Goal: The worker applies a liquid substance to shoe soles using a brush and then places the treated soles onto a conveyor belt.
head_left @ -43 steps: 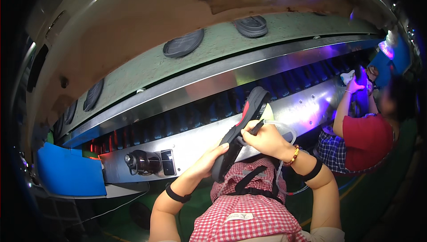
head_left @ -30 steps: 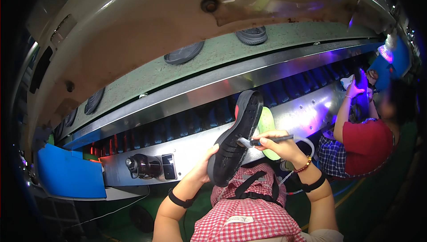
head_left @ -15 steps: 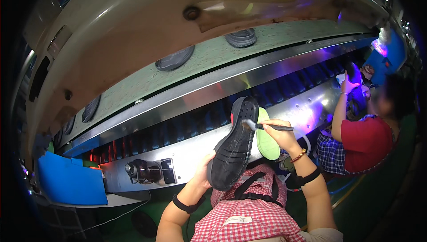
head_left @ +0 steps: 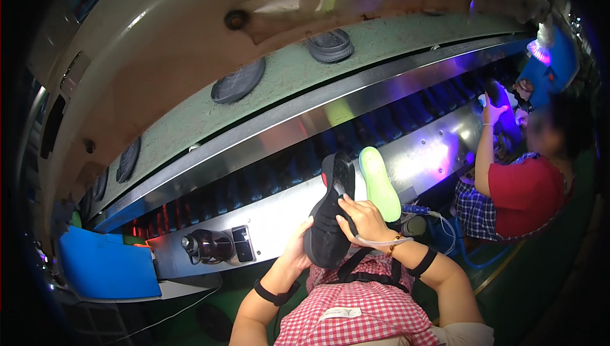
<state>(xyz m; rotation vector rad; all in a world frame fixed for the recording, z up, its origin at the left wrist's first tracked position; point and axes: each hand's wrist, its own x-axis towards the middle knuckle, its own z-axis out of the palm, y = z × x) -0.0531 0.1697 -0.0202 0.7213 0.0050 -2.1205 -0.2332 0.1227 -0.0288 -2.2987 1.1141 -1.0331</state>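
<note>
My left hand (head_left: 297, 244) grips the heel-side edge of a black shoe sole (head_left: 327, 225), which is held tilted over the front of the metal ledge. In my right hand (head_left: 367, 220) is a brush (head_left: 340, 191), its tip on the inner face of the sole near the middle. My right fingers partly cover the brush handle. Just right of the black sole, a lime-green sole-shaped piece (head_left: 381, 187) lies on the ledge, apart from both hands.
A dark bottle (head_left: 206, 246) and a phone (head_left: 242, 244) sit on the metal ledge (head_left: 283, 216) at left. Beyond it are a metal rail (head_left: 267, 117) and a green belt (head_left: 283, 69) carrying grey soles (head_left: 238, 82). At right, a co-worker in red (head_left: 526, 190) handles a sole under a lamp (head_left: 540, 52).
The brush and my right hand have moved down and left, toward the middle of the black sole. The black sole has shifted slightly lower, opening a gap from the green piece.
</note>
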